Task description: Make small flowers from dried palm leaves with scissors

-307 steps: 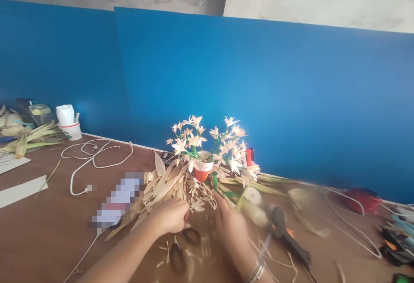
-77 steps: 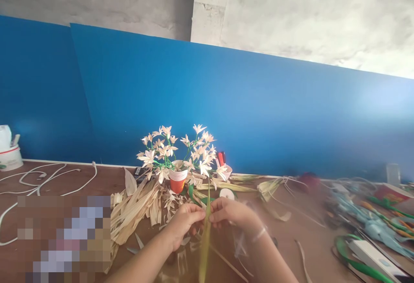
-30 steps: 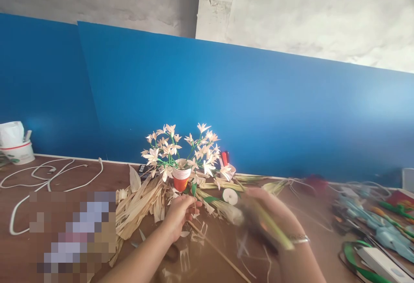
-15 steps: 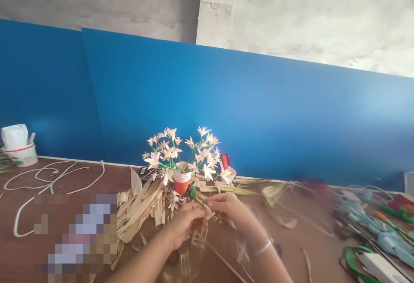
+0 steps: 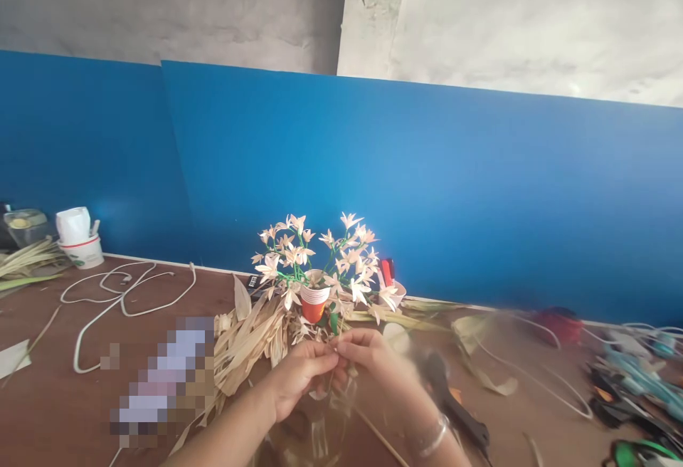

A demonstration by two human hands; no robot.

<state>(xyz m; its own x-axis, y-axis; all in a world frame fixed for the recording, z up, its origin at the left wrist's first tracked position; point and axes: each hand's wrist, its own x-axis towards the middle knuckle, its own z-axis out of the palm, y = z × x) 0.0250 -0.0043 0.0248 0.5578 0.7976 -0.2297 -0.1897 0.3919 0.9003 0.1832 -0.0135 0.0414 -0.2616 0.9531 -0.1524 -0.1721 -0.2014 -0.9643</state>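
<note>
In the head view my left hand [image 5: 303,376] and my right hand [image 5: 371,359] meet at the fingertips, thumbs and forefingers pinched. Between them is what looks like a thin pale husk strip [image 5: 340,339], mostly hidden by the fingers. Just beyond stands a red and white paper cup [image 5: 314,305] with cream husk flowers [image 5: 291,257] on green stems fanning out to both sides. A small green leaf [image 5: 334,322] hangs below the flowers. Left of the cup lies a heap of dried husks [image 5: 250,339].
A blue partition [image 5: 373,168] rises behind the brown table [image 5: 176,292]. White cable [image 5: 122,300] coils at left, near a white tub [image 5: 81,252]. A black tool [image 5: 456,406] lies beside my right wrist. Teal items [image 5: 634,374] and more cables crowd the right. A pixelated patch covers the lower left.
The view has swung left, so the table's things sit further right. My fingertips have drawn closer together, and the black tool beside my right wrist shows more fully.
</note>
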